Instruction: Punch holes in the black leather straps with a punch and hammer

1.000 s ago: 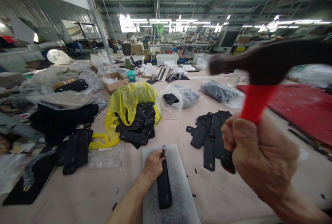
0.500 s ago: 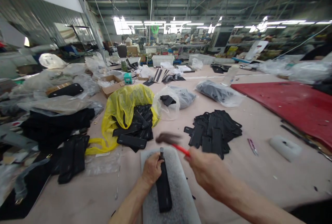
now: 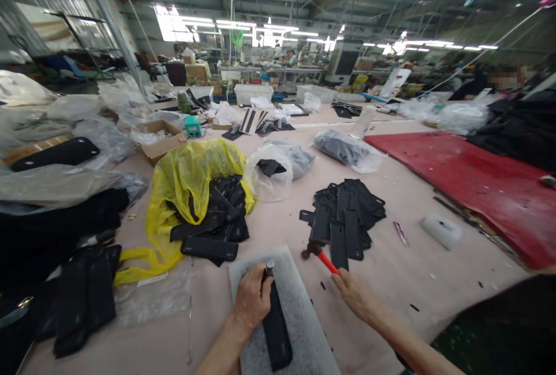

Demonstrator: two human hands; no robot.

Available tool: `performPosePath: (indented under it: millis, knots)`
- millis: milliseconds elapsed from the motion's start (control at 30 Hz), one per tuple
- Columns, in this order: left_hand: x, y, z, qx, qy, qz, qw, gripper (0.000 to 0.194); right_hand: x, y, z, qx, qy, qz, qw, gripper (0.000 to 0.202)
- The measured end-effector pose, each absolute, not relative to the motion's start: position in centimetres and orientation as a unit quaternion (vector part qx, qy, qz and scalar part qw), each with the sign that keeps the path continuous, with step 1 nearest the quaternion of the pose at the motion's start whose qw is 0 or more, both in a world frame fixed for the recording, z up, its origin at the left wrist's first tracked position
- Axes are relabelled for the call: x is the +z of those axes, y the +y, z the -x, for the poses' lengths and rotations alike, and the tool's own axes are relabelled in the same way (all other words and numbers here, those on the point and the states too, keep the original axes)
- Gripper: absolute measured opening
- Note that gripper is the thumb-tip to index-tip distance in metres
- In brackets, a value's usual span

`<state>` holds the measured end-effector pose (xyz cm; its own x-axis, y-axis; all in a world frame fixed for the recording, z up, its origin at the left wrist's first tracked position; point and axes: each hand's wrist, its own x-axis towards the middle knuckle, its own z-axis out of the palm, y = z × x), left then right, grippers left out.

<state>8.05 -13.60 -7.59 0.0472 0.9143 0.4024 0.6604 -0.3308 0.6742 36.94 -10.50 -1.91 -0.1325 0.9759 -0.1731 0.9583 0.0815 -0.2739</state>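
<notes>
My left hand [image 3: 252,300] is closed around a short metal punch [image 3: 270,265], which stands at the far end of a long black strap-like piece [image 3: 277,331]. That piece lies lengthwise on a speckled grey slab [image 3: 287,282]; my fingers hide the punch's lower end. To the right, my right hand [image 3: 354,294] grips a hammer [image 3: 326,260] by its red handle. Its dark head is off to the right of the punch, apart from it, near a pile of flat black pieces [image 3: 347,216]. Similar black pieces [image 3: 211,249] spill out of a yellow plastic bag [image 3: 195,169].
A clear bag of dark pieces [image 3: 347,149] lies farther back, left of a red board [image 3: 460,178]. Pink-handled snips [image 3: 401,234] and a white roll [image 3: 442,231] lie at right. Black pieces [image 3: 87,294] and a thin metal rod [image 3: 190,328] are at left.
The hammer has moved away from above the punch, rightward and lower. My left hand stays on the punch. The whole view has swung to the right.
</notes>
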Motion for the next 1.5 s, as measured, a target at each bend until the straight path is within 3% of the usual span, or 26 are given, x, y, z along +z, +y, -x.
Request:
performPosePath:
  millis: [100,167,333,500,833,1100,1300,1500]
  knots:
    - [-7.4,-13.4,-7.9,0.416,0.553,-0.703,0.166,0.02,-2.0,-11.9,-35.0,0.098,-0.748,0.655,0.029,0.036]
    - [-7.5,-13.3,-7.8,0.412,0.557,-0.698,0.18,0.018,-1.2,-13.2,-32.6,0.1,-0.799,0.59,0.057,0.05]
    - [-7.7,-13.1,-7.6,0.404,0.576,-0.673,0.227,0.015,-1.5,-17.0,-27.0,0.251,-0.891,0.377,0.029,0.084]
    - [-6.6,-12.0,-7.2,0.432,0.689,-0.527,0.248,0.023,-3.4,-18.3,-26.5,0.274,-0.886,0.373,0.01,0.097]
    - [-5.0,-16.2,-8.6,0.505,0.672,-0.474,0.264,0.029,-3.6,-15.9,-27.0,0.252,-0.913,0.316,0.05,0.096]
    - [-6.3,-16.9,-8.5,0.489,0.681,-0.481,0.256,0.029,-3.7,-10.4,-25.3,0.257,-0.907,0.324,0.083,0.11]
    - [-5.9,-17.2,-8.3,0.492,0.652,-0.508,0.274,0.026,-4.1,-12.3,-26.6,0.245,-0.894,0.366,0.087,0.081]
    - [-6.1,-16.8,-7.9,0.478,0.64,-0.527,0.29,0.023,-3.7,-11.0,-25.5,0.229,-0.89,0.385,0.079,0.081]
